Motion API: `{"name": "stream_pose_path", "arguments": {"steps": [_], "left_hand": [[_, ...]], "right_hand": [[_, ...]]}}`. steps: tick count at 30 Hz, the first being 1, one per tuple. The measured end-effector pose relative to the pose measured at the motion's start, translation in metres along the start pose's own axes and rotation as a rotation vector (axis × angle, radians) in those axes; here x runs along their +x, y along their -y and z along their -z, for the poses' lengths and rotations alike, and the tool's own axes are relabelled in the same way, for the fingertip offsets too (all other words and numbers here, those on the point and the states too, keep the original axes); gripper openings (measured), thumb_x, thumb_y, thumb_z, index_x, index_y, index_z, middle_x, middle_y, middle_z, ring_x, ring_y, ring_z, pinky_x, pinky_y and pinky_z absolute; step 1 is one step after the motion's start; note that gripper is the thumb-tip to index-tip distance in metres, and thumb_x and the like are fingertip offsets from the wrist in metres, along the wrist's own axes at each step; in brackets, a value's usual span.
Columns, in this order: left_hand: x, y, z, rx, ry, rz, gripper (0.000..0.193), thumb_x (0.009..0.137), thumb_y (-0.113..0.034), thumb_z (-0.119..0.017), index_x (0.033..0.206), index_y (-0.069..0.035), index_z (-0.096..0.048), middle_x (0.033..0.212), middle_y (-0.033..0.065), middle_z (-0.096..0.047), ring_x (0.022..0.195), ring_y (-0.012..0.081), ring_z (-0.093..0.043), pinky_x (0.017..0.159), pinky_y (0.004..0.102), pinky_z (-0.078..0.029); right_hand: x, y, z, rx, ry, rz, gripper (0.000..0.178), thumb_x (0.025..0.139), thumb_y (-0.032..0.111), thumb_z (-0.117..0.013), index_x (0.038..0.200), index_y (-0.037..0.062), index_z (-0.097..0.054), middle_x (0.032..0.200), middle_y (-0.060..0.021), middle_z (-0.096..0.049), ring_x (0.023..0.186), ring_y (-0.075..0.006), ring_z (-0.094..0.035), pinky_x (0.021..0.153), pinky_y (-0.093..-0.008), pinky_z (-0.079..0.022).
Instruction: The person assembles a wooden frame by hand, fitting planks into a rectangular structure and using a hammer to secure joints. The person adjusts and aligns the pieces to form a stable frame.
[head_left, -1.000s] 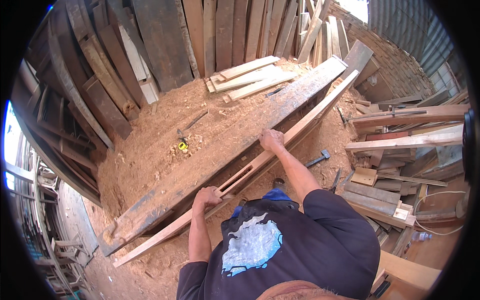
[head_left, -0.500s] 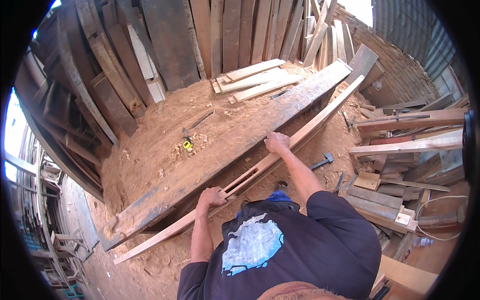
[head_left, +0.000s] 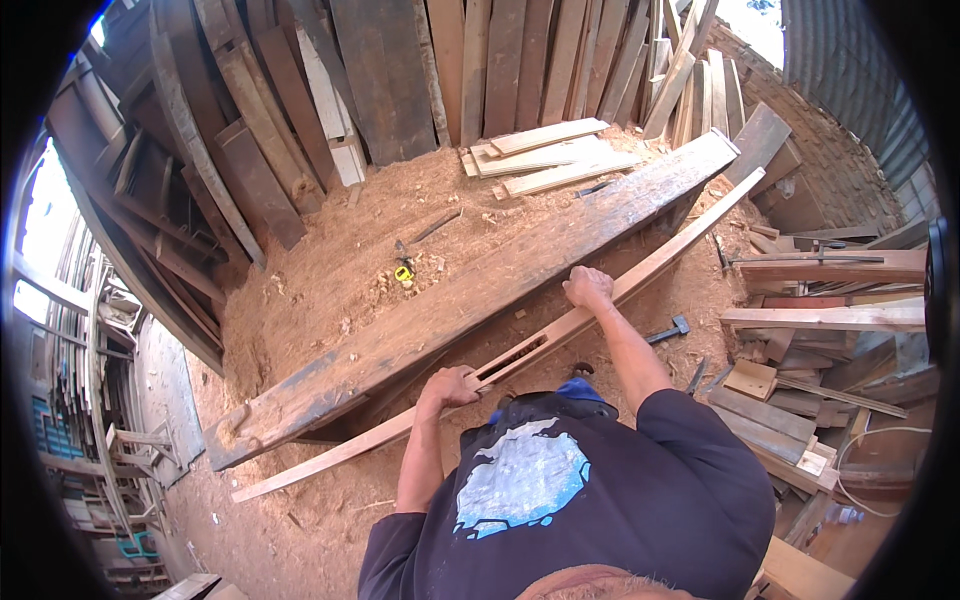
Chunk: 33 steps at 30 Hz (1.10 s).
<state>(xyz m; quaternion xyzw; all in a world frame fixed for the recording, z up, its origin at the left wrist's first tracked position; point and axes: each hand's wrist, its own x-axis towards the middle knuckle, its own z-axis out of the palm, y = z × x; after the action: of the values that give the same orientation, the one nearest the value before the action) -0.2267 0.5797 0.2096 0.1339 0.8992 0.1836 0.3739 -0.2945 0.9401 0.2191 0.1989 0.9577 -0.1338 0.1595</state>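
Note:
Across in front of me runs a long, narrow wooden beam with a rectangular slot cut through it near the middle. My left hand is closed round the beam just left of the slot. Farther along to the right, my right hand grips it beyond the slot's other end. The beam lies slantwise, alongside the near edge of a thick, worn bench plank. My fingers' undersides are hidden by the wood.
A hammer lies right of my right forearm. Past the bench, a yellow tape measure and a dark tool lie in sawdust. Pale boards are stacked farther back, before leaning planks. Scrap timber is piled at right.
The whole view has shifted, so the scene sits farther right. The beam looks rolled a little, its slot opening showing wider. Both hands keep their hold on either side of the slot.

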Motion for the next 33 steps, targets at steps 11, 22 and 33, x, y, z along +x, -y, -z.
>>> {"name": "stream_pose_path", "arguments": {"steps": [11, 22, 33], "left_hand": [[0.007, 0.003, -0.006, 0.035, -0.028, -0.047, 0.065, 0.062, -0.038, -0.075, 0.123, -0.016, -0.068, 0.107, 0.0150, -0.073, 0.100, 0.0314, -0.069, 0.090, 0.0405, -0.054], [0.007, 0.002, 0.003, 0.033, 0.026, -0.017, 0.063, 0.064, -0.040, -0.076, 0.123, -0.020, -0.068, 0.113, 0.0147, -0.071, 0.107, 0.0321, -0.067, 0.096, 0.0409, -0.052], [0.010, 0.003, 0.003, 0.043, 0.039, -0.034, 0.063, 0.065, -0.042, -0.077, 0.123, -0.019, -0.068, 0.112, 0.0145, -0.072, 0.105, 0.0325, -0.067, 0.094, 0.0408, -0.053]], "right_hand": [[0.012, -0.012, -0.013, 0.018, 0.008, -0.003, 0.039, 0.089, 0.042, -0.063, 0.107, 0.0082, -0.073, 0.112, -0.0164, -0.072, 0.109, -0.0328, -0.067, 0.094, -0.0421, -0.052], [0.009, -0.002, -0.005, 0.076, -0.017, 0.022, 0.035, 0.085, 0.032, -0.061, 0.103, 0.0047, -0.075, 0.108, -0.0194, -0.072, 0.107, -0.0325, -0.068, 0.091, -0.0416, -0.053], [0.012, -0.006, -0.011, 0.066, -0.038, 0.025, 0.035, 0.084, 0.031, -0.061, 0.105, 0.0072, -0.075, 0.108, -0.0186, -0.072, 0.105, -0.0330, -0.069, 0.092, -0.0412, -0.053]]}}
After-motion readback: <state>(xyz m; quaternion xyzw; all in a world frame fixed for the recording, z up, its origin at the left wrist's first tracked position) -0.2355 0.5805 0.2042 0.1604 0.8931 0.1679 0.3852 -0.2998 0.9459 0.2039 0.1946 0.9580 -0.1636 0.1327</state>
